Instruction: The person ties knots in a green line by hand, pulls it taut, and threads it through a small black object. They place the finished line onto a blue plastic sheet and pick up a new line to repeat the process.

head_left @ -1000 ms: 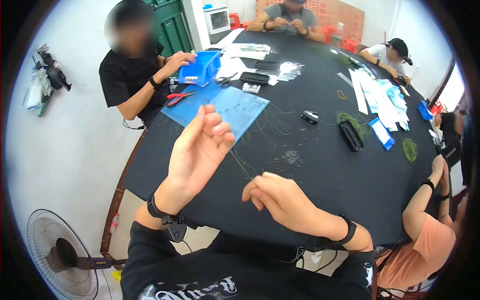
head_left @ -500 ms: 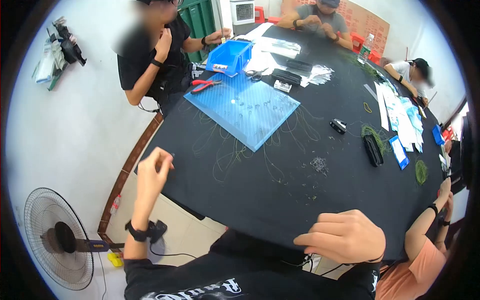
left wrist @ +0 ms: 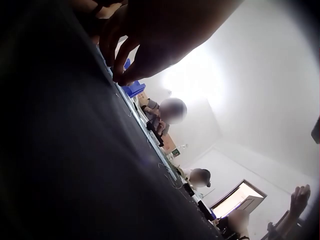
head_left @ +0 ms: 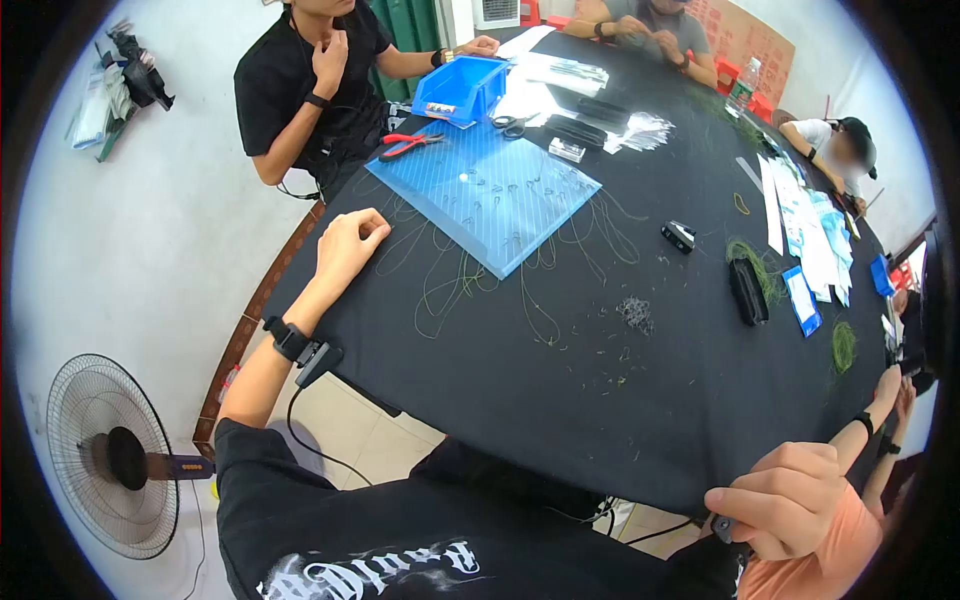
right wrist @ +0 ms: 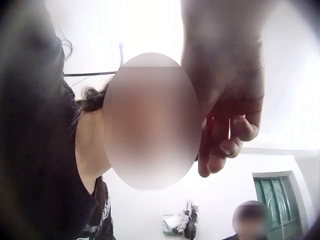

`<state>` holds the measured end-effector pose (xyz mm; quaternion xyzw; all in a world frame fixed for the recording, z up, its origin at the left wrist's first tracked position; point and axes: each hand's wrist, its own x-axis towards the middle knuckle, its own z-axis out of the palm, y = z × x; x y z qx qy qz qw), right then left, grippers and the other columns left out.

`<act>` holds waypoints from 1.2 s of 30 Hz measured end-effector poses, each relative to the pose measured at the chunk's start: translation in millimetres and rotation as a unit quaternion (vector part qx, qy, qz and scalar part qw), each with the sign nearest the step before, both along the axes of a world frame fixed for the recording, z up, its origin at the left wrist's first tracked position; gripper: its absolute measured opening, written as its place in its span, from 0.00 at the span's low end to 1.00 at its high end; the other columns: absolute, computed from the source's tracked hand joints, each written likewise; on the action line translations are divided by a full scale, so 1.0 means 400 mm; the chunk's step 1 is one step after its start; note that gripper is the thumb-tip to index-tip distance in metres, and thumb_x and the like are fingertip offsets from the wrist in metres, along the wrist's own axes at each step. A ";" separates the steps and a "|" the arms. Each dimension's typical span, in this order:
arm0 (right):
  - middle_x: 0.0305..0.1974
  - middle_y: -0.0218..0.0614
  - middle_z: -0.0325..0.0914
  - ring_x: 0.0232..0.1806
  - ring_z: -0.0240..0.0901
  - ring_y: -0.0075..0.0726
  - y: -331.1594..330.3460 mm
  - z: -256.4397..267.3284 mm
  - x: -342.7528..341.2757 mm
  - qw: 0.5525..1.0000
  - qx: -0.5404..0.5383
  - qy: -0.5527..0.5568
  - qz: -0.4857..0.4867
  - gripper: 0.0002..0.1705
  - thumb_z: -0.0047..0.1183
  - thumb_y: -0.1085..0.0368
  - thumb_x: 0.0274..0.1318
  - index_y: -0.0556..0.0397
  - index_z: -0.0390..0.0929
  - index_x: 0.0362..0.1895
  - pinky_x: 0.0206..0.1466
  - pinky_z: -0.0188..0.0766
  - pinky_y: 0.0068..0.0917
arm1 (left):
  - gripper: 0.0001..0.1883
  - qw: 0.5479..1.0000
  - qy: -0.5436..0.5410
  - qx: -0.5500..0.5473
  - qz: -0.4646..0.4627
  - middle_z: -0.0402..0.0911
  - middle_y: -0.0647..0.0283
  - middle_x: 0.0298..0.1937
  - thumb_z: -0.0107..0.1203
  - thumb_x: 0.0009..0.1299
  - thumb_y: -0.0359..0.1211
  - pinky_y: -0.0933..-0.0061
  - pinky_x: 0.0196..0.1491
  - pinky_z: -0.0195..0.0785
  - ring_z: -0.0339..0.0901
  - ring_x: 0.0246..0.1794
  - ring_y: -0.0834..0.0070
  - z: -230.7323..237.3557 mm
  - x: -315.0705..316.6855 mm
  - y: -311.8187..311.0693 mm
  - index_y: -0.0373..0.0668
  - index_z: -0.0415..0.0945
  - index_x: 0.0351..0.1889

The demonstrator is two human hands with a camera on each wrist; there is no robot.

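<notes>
My left hand [head_left: 350,245] is over the table's left part, just left of the blue mat [head_left: 500,205], its fingers loosely bent and nothing visible in them. Seen from the left wrist, that hand [left wrist: 145,45] hangs with its fingertips low by the mat's edge. Thin green line loops [head_left: 462,285] spread out from the mat, and small dark pieces lie on it. My right hand [head_left: 785,500] is raised at the table's near right edge. In the right wrist view this hand's fingers [right wrist: 216,162] hang loosely curled, holding nothing.
Red-handled pliers [head_left: 405,146], a blue bin [head_left: 465,90] and scissors [head_left: 508,127] are by the mat's far side. A dark heap [head_left: 635,313], a black case [head_left: 747,292] and green line coils [head_left: 843,347] lie to the right. Several people sit around the table.
My left hand has gone from in front of the mat to its left side. My right hand has moved right and towards the near edge. The mat is now uncovered.
</notes>
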<state>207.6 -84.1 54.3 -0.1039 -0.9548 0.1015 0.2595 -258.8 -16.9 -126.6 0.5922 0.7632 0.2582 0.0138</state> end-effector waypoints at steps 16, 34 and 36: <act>0.19 0.30 0.73 0.17 0.65 0.24 -0.016 0.019 0.026 0.997 0.039 -0.053 -0.031 0.12 0.49 0.61 0.54 0.57 0.79 0.28 0.16 0.58 0.16 | 0.04 0.963 0.246 0.045 -0.095 0.78 0.68 0.25 0.61 0.52 0.35 0.68 0.34 0.68 0.73 0.33 0.70 0.003 0.027 0.035 0.48 0.81 0.24; 0.20 0.32 0.72 0.17 0.63 0.27 -0.022 0.033 0.048 0.997 0.034 -0.024 -0.059 0.11 0.46 0.63 0.54 0.57 0.77 0.29 0.19 0.57 0.20 | 0.04 0.975 0.167 0.012 -0.149 0.75 0.67 0.30 0.55 0.55 0.29 0.66 0.37 0.69 0.74 0.38 0.67 0.048 0.026 0.030 0.50 0.78 0.25; 0.20 0.32 0.72 0.17 0.63 0.27 -0.023 0.031 0.049 0.997 0.030 -0.026 -0.059 0.11 0.46 0.63 0.55 0.57 0.77 0.29 0.19 0.56 0.20 | 0.05 0.975 0.161 0.003 -0.151 0.75 0.66 0.30 0.54 0.56 0.28 0.66 0.38 0.69 0.74 0.38 0.66 0.043 0.024 0.031 0.51 0.79 0.25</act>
